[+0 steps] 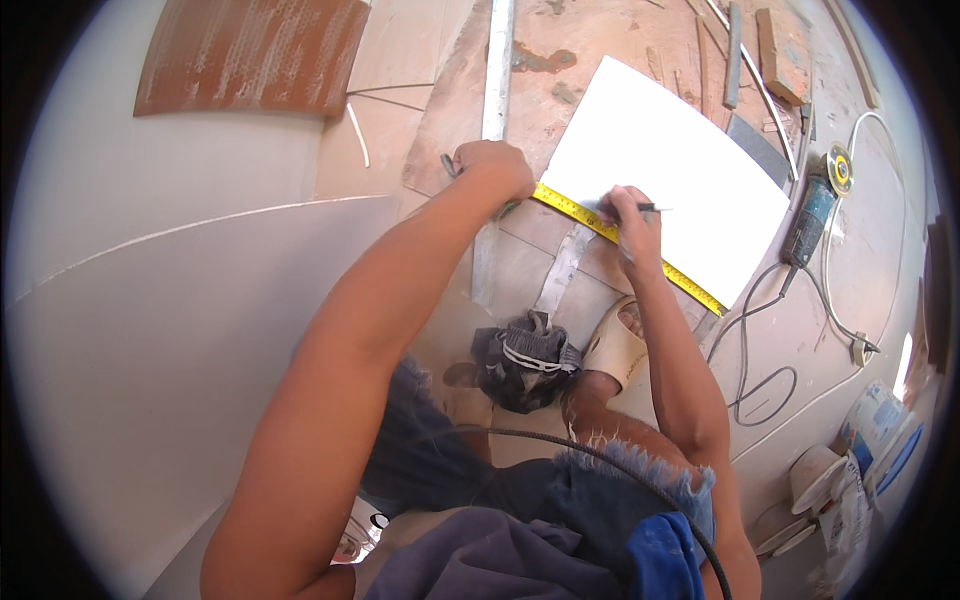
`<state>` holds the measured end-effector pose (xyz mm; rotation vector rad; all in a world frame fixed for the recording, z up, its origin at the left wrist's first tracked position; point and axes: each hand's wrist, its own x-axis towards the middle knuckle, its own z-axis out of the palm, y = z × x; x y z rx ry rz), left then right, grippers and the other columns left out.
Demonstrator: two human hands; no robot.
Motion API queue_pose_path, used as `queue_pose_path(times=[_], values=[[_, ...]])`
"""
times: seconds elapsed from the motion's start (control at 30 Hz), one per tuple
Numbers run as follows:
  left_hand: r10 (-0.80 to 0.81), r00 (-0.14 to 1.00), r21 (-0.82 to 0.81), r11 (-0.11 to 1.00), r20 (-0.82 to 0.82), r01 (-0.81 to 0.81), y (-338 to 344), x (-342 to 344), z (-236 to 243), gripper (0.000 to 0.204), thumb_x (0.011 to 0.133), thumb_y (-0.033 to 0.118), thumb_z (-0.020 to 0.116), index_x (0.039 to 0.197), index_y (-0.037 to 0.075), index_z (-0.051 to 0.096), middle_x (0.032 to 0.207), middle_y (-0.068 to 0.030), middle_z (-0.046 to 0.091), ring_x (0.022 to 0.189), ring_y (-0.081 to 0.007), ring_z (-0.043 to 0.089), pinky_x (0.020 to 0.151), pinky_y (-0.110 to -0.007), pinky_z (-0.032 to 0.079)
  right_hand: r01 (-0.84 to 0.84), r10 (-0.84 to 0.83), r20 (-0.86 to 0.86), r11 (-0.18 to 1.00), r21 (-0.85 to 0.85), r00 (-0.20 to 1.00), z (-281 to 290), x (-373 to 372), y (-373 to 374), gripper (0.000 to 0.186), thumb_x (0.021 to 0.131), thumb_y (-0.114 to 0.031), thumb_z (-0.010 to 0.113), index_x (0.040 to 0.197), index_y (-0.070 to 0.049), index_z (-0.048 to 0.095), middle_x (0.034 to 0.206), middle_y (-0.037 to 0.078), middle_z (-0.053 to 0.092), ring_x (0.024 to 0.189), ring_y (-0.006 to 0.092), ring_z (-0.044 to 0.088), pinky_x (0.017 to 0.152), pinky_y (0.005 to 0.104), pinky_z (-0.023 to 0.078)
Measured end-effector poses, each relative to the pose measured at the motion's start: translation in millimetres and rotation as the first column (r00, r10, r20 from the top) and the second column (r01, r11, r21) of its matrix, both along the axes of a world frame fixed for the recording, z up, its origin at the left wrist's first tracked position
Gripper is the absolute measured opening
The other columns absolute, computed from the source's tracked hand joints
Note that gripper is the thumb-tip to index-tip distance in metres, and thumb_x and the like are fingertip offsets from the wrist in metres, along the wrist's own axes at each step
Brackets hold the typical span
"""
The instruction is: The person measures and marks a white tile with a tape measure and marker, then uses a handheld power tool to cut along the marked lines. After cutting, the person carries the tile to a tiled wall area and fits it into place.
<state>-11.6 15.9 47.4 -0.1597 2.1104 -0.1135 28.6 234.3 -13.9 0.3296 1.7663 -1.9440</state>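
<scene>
Dark shirt [480, 555] — hands [497, 168] [638, 228] hold yellow tape [694, 288], black pen [649, 207] — at white panel [705, 180].

On my feed, I see the dusty floor [395, 45] carrying a white panel [680, 165] right of upper centre, a grinder [812, 220] at right, a brick [783, 57] in the upper right.

Graduation marks and figures run in black along the yellow tape measure [690, 287], slanting from the centre of the frame toward the right — too small to read surely. Dark lettering stands on the side of the cream clog [610, 352] just below centre, and larger print on the crumpled white bag [853, 508] at lower right — neither legible.
</scene>
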Motion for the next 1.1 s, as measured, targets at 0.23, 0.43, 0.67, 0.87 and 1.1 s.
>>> queue_pose_path(times=[0.23, 0.43, 0.67, 0.87, 1.1], values=[[-0.127, 0.991, 0.323, 0.937, -0.043, 0.134, -31.7, 6.7, 3.8, 0.062, 0.089, 0.056, 0.054, 0.102, -0.002, 0.073, 0.103, -0.0237, 0.071, 0.098, -0.0384, 0.068, 0.085, -0.046, 0.053, 0.231, -0.242, 0.108, 0.967, 0.105, 0.964, 40.9, 30.2, 103.8, 0.027, 0.1, -0.028, 0.057, 0.091, -0.003, 0.062, 0.071, 0.002, 0.055, 0.064, 0.0082, 0.051, 0.056, 0.0252, 0.041], [-0.048, 0.988, 0.438, 0.892, -0.147, 0.109, -48.2, -27.5, 3.1, 0.062, 0.089, 0.054, 0.056, 0.096, -0.006, 0.072, 0.094, -0.0268, 0.07, 0.089, -0.0394, 0.068, 0.083, -0.046, 0.052, 0.315, -0.105, -0.334, 0.665, 0.677, 0.937, 48.0, 27.8, 180.9, 0.027, 0.094, -0.019, 0.066, 0.117, -0.003, 0.066, 0.099, 0.011, 0.069, 0.077, 0.0181, 0.061, 0.075, 0.0309, 0.051], [0.026, 0.973, 0.382, 0.922, -0.228, 0.064, -43.3, -104.2, 10.5, 0.064, 0.085, 0.053, 0.058, 0.101, -0.008, 0.072, 0.089, -0.0281, 0.069, 0.084, -0.0363, 0.068, 0.08, -0.043, 0.052, 0.151, 0.163, -0.248, 0.451, 0.88, 0.955, 24.1, -35.2, 177.4, 0.051, 0.086, -0.012, 0.068, 0.135, -0.009, 0.054, 0.114, 0.016, 0.064, 0.103, 0.0335, 0.064, 0.087, 0.0435, 0.052], [-0.055, 0.964, 0.377, 0.913, -0.26, 0.154, -28.8, -138.8, 12.7, 0.063, 0.084, 0.052, 0.057, 0.098, -0.008, 0.071, 0.088, -0.0298, 0.068, 0.083, -0.0378, 0.068, 0.081, -0.044, 0.052, 0.176, 0.172, -0.262, 0.398, 0.9, 0.95, 12.9, -73.3, 164.2, 0.053, 0.086, -0.009, 0.067, 0.137, -0.007, 0.054, 0.118, 0.018, 0.062, 0.105, 0.0344, 0.063, 0.092, 0.0437, 0.051], [-0.125, 0.922, 0.324, 0.912, -0.366, 0.253, -14.1, -154.2, -3.9, 0.065, 0.085, 0.052, 0.057, 0.103, -0.009, 0.071, 0.082, -0.03, 0.068, 0.077, -0.036, 0.068, 0.075, -0.043, 0.053, 0.079, 0.151, -0.134, 0.322, 0.943, 0.979, 9.2, -90.8, 170.5, 0.052, 0.088, -0.014, 0.065, 0.138, -0.007, 0.054, 0.123, 0.019, 0.061, 0.11, 0.0369, 0.063, 0.095, 0.0448, 0.051]])
